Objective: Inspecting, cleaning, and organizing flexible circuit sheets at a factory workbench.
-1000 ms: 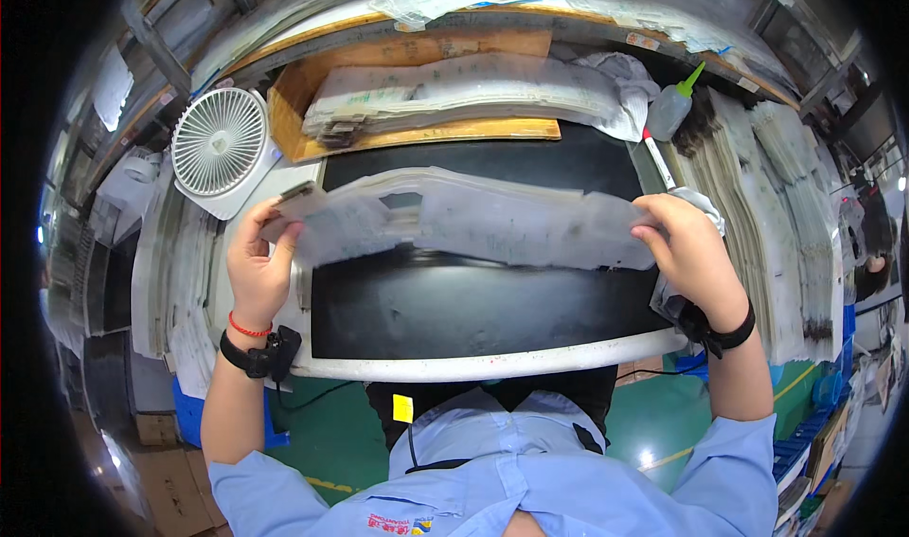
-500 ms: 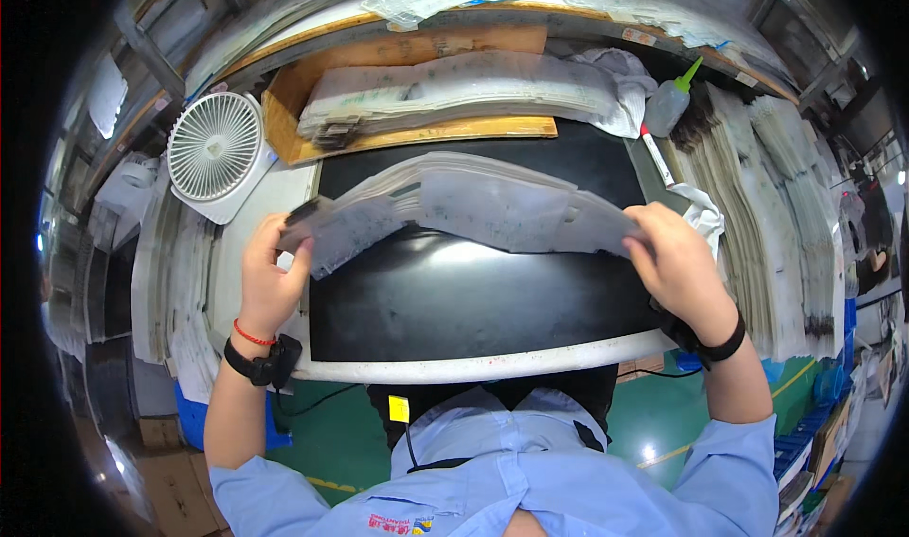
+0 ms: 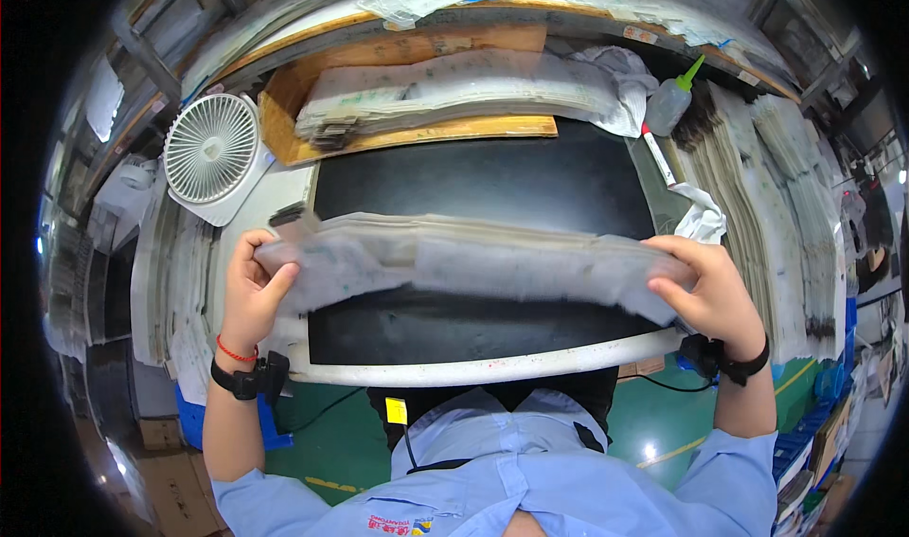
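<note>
Starting at the left: there are piles of pale sheets along the left edge of the table, and a white fan sits by the far left corner. Next is the left hand, red bracelet on the wrist, pinching one end of a long, cloudy, see-through stack, thumb on the near side. A dark bit sticks up at that end. The stack is stretched sideways between both hands, over the black mat and nearer the table's front edge than its back. It's kinda blurry, so I can't tell if its lower edge touches the mat.

Along the far edge there's a wooden tray with a similar pile lying in it, a whitish cloth bunched at its right end. Toward the far right corner: a red-and-white marker, a squeeze bottle with a green tip, and a crumpled tissue. The right hand grips the stack's other end, thumb in front. More sheet piles run down the right edge.
</note>
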The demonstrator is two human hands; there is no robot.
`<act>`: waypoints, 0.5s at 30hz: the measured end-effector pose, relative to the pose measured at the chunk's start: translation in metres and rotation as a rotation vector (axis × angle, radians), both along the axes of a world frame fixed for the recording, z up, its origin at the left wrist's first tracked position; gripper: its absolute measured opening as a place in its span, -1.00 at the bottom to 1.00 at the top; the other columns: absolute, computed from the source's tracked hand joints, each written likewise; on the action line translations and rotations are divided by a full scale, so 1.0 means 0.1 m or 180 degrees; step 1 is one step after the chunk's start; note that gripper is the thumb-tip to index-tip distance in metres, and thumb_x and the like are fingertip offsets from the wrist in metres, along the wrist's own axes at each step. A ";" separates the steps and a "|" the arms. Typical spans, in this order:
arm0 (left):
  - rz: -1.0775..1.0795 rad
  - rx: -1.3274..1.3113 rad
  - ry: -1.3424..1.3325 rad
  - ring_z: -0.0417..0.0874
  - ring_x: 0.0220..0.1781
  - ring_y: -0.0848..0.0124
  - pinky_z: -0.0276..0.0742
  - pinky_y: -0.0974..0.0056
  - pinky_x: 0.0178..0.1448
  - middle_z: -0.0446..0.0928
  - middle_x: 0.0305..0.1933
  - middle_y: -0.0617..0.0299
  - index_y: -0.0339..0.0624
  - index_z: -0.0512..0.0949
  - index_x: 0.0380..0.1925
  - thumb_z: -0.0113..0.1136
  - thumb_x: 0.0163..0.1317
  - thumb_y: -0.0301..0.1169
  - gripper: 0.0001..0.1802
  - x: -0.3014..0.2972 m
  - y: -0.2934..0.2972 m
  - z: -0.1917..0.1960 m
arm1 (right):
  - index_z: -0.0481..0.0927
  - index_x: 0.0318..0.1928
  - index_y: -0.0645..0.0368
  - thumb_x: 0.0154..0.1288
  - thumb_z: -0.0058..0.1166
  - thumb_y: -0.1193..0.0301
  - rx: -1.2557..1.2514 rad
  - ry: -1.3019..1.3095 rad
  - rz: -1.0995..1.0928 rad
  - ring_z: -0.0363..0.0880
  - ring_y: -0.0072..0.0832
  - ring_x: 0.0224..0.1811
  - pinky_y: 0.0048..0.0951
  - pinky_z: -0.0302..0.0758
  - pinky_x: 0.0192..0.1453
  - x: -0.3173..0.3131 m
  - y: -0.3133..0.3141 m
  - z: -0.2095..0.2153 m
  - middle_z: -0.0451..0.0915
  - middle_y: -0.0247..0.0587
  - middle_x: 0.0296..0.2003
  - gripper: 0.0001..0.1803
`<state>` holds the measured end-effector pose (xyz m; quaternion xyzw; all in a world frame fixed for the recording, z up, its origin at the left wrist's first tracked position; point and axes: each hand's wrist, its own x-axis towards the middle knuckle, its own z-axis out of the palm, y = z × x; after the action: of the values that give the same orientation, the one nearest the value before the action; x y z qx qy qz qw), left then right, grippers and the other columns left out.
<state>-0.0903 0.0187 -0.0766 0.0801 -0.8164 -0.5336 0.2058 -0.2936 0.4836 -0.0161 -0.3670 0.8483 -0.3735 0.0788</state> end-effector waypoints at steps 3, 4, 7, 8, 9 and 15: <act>-0.0239 0.1145 -0.0815 0.55 0.03 0.49 0.47 0.34 0.14 0.52 0.02 0.18 -0.29 0.36 0.10 0.17 0.29 -0.51 -0.61 -0.06 0.14 0.09 | 0.51 0.08 0.34 0.06 0.32 0.47 0.0144 -0.1094 0.0299 0.59 -0.51 -0.09 -0.51 0.50 0.03 -0.14 0.08 -0.13 0.64 -0.13 -0.18 -0.46; -0.0232 0.1146 -0.0818 0.55 0.03 0.49 0.47 0.34 0.14 0.52 0.02 0.18 -0.29 0.36 0.10 0.17 0.29 -0.51 -0.61 -0.06 0.15 0.05 | 0.51 0.08 0.34 0.06 0.32 0.47 0.0145 -0.1099 0.0305 0.59 -0.51 -0.09 -0.51 0.50 0.03 -0.16 0.07 -0.21 0.64 -0.13 -0.18 -0.46; -0.0292 0.1809 -0.1284 0.53 0.13 0.43 0.42 0.29 0.24 0.50 0.12 0.15 -0.29 0.29 0.26 0.11 0.37 -0.29 -0.47 -0.04 0.16 -0.04 | 0.32 0.27 0.28 0.22 0.25 0.43 -0.0214 -0.2339 -0.0381 0.52 -0.62 -0.16 -0.53 0.47 -0.01 -0.15 0.08 -0.46 0.57 -0.26 -0.21 -0.36; -0.0286 0.1812 -0.1284 0.53 0.13 0.43 0.42 0.29 0.24 0.50 0.12 0.15 -0.29 0.29 0.26 0.11 0.37 -0.29 -0.47 -0.03 0.18 -0.05 | 0.32 0.27 0.28 0.22 0.25 0.43 -0.0210 -0.2341 -0.0376 0.52 -0.62 -0.16 -0.53 0.47 -0.01 -0.12 0.06 -0.56 0.57 -0.26 -0.21 -0.36; -0.0305 0.1813 -0.1249 0.52 0.12 0.44 0.41 0.30 0.23 0.49 0.12 0.16 -0.30 0.28 0.26 0.09 0.37 -0.31 -0.47 -0.05 0.23 -0.05 | 0.32 0.26 0.27 0.25 0.22 0.43 -0.0755 -0.2460 -0.0819 0.51 -0.59 -0.13 -0.52 0.45 0.02 -0.06 0.04 -0.62 0.55 -0.24 -0.18 -0.39; -0.0378 -0.0385 -0.1360 0.48 0.12 0.37 0.43 0.25 0.21 0.45 0.07 0.08 -0.27 0.22 0.26 0.12 0.29 -0.44 -0.44 -0.05 0.51 0.01 | 0.41 0.12 0.25 0.24 0.12 0.49 -0.0187 -0.0677 -0.0301 0.44 -0.41 0.07 -0.42 0.35 0.20 0.11 -0.33 -0.71 0.49 -0.14 -0.01 -0.57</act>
<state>-0.0957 0.0695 -0.0753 0.1306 -0.8752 -0.4657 0.0010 -0.2828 0.4503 -0.0870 -0.2871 0.8402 -0.4383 0.1399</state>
